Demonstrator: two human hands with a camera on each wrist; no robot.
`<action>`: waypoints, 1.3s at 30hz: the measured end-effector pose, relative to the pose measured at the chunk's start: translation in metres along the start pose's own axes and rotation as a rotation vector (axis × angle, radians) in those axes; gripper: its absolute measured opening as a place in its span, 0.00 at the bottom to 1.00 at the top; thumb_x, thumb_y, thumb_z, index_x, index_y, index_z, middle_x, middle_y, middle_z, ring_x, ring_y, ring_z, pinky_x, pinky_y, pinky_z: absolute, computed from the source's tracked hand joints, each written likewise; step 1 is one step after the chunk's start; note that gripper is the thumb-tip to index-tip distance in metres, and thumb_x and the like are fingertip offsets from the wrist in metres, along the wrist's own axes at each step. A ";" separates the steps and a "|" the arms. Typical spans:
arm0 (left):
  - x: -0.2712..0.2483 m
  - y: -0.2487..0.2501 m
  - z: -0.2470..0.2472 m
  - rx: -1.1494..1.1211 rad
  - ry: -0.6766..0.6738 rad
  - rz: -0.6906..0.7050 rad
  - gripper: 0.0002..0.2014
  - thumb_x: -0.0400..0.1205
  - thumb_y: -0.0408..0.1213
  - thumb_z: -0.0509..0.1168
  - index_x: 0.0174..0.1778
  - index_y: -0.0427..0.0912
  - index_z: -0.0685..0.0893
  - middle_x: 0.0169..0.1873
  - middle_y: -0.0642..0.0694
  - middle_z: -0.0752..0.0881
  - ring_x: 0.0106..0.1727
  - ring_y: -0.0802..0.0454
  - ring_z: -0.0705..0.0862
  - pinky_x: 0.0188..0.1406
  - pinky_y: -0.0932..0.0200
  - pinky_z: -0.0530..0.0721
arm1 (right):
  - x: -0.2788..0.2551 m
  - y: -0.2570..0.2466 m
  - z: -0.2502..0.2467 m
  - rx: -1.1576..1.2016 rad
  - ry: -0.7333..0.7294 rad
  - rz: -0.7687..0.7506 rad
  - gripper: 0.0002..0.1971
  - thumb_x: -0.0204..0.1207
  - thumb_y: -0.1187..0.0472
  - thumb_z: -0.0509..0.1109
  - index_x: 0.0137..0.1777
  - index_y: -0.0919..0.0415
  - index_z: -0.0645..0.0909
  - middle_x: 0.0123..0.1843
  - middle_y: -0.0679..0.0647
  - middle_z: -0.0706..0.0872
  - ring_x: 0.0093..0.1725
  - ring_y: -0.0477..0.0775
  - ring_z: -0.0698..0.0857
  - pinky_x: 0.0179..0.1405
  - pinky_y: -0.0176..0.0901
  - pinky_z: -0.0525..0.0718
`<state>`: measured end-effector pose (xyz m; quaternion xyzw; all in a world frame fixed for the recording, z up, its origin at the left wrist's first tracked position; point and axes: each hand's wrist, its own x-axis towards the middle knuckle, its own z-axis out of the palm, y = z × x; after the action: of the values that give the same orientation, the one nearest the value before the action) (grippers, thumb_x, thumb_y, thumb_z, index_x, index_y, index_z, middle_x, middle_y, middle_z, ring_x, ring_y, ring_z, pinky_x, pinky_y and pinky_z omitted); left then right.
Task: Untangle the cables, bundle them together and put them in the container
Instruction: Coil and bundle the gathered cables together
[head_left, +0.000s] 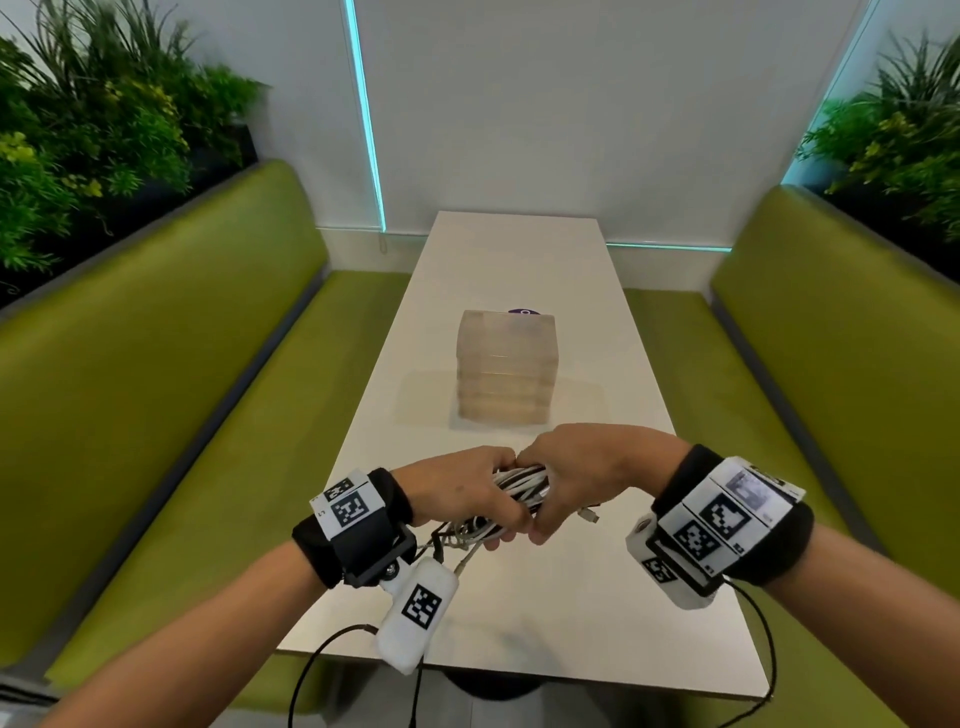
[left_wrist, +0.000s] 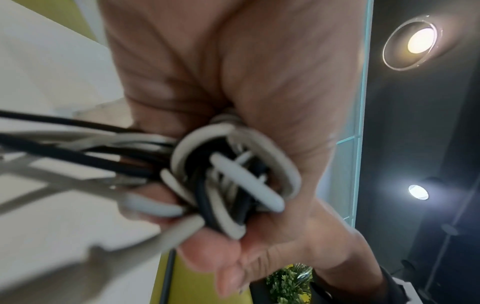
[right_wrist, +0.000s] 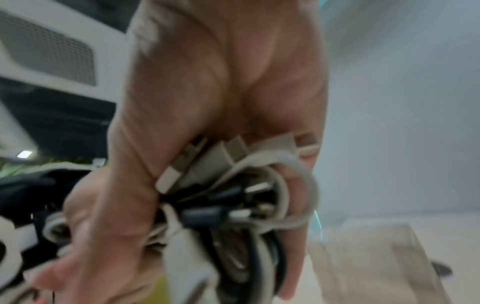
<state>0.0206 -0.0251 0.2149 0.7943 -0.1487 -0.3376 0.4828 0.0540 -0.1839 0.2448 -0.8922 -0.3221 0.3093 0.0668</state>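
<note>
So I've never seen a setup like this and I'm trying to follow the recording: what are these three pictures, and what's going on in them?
There is no machine here: a person works with bare hands, wearing a camera on the head and small white cameras strapped to the wrists. The wide picture is the head view, looking down a white table between green benches. The other two are the wrist views, looking along each palm, so they are close and blurred. The left hand and right hand meet above the table's near end, both gripping one bundle of white and black cables. In the right wrist view the fingers curl round it, plugs showing. Farther along the table stands a translucent container; the cables are not in it yet.
</note>
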 end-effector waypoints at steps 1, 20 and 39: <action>0.000 0.000 0.000 0.008 -0.002 0.007 0.08 0.76 0.28 0.69 0.47 0.40 0.79 0.29 0.45 0.84 0.27 0.51 0.82 0.28 0.62 0.80 | 0.000 0.002 0.001 0.039 0.001 -0.009 0.18 0.62 0.49 0.81 0.50 0.52 0.83 0.41 0.52 0.90 0.34 0.50 0.85 0.35 0.45 0.82; -0.008 -0.010 -0.027 -0.230 0.023 0.309 0.47 0.55 0.64 0.80 0.68 0.49 0.73 0.52 0.51 0.89 0.55 0.56 0.88 0.52 0.64 0.82 | -0.020 0.003 -0.026 -0.230 0.543 0.010 0.07 0.71 0.50 0.68 0.45 0.51 0.78 0.29 0.44 0.76 0.33 0.54 0.79 0.36 0.42 0.72; 0.004 0.005 -0.025 -0.575 0.776 0.634 0.11 0.89 0.37 0.53 0.60 0.39 0.78 0.50 0.45 0.87 0.50 0.52 0.86 0.49 0.59 0.85 | -0.002 -0.013 -0.009 0.731 0.729 -0.172 0.04 0.72 0.65 0.73 0.40 0.56 0.82 0.28 0.48 0.82 0.26 0.44 0.78 0.25 0.39 0.79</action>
<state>0.0408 -0.0127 0.2251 0.6133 -0.0937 0.1128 0.7761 0.0511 -0.1740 0.2571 -0.8306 -0.2211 0.0642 0.5070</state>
